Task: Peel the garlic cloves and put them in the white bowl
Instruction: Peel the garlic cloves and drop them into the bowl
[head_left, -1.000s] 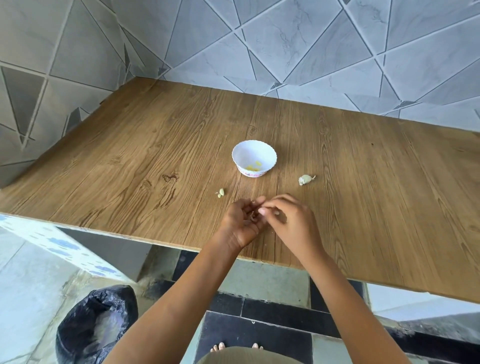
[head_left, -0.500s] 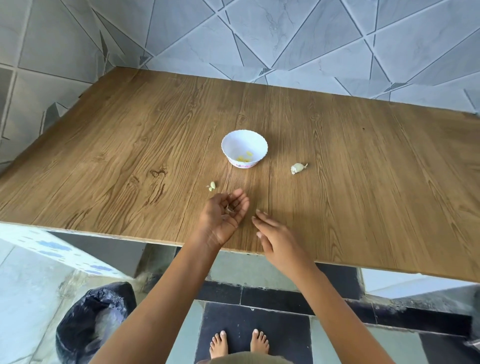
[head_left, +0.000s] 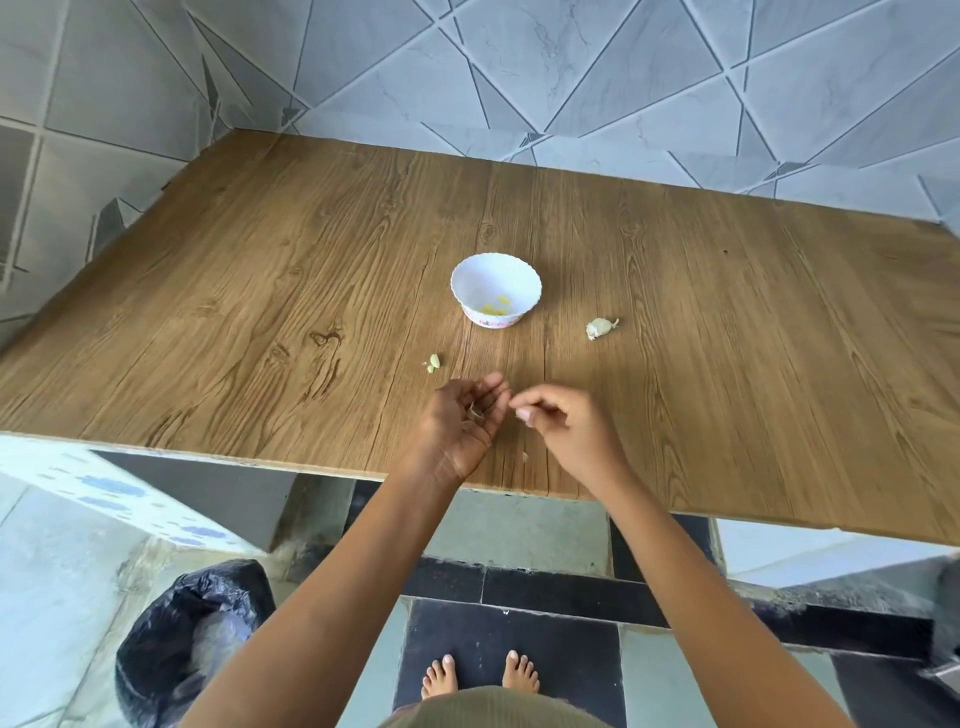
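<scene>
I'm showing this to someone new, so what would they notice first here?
Two hands hover close together over the near edge of the table: the left hand lies palm up with papery garlic skin in it, the right hand curled beside it. Beyond them stands the white bowl with yellowish peeled pieces, an unpeeled garlic clump to its right.

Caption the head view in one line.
Left hand holds garlic skin over the wooden table, right hand beside it; yellowish cloves lie in the white bowl.
</scene>
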